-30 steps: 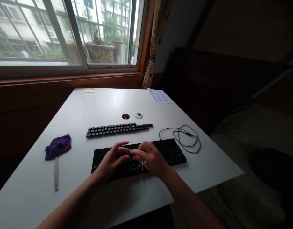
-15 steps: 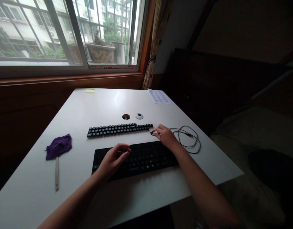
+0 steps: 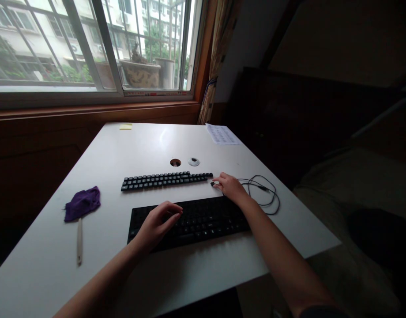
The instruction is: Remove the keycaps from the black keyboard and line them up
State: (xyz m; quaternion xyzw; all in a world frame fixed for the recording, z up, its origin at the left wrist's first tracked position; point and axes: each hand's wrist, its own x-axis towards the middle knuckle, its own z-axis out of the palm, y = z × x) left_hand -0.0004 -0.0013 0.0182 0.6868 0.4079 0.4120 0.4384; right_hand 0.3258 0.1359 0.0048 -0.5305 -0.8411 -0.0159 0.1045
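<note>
A small black keycap [image 3: 212, 184] is at the fingertips of my right hand [image 3: 230, 187], which is closed in a pinch low over the desk. Just left of it, black keycaps [image 3: 165, 180] are lined up in several close rows. A black keyboard [image 3: 199, 218] lies nearer to me, its right end partly under my right wrist and forearm. My left hand [image 3: 159, 221] is over the keyboard's left part, fingers gently curved, thumb apart from them, nothing seen between.
On the white desk [image 3: 146, 148], a purple cloth [image 3: 82, 204] sits on a pale-handled tool [image 3: 79, 243] at left. A black cable [image 3: 267, 190] coils at right. A printed sheet [image 3: 222, 134], yellow notes [image 3: 125, 126], a cable hole [image 3: 175, 162] and its round cover [image 3: 193, 161] are farther back.
My right hand's fingers have shifted slightly around the keycap, which has moved a little at the right end of the rows. My left hand stays nearly still over the keyboard.
</note>
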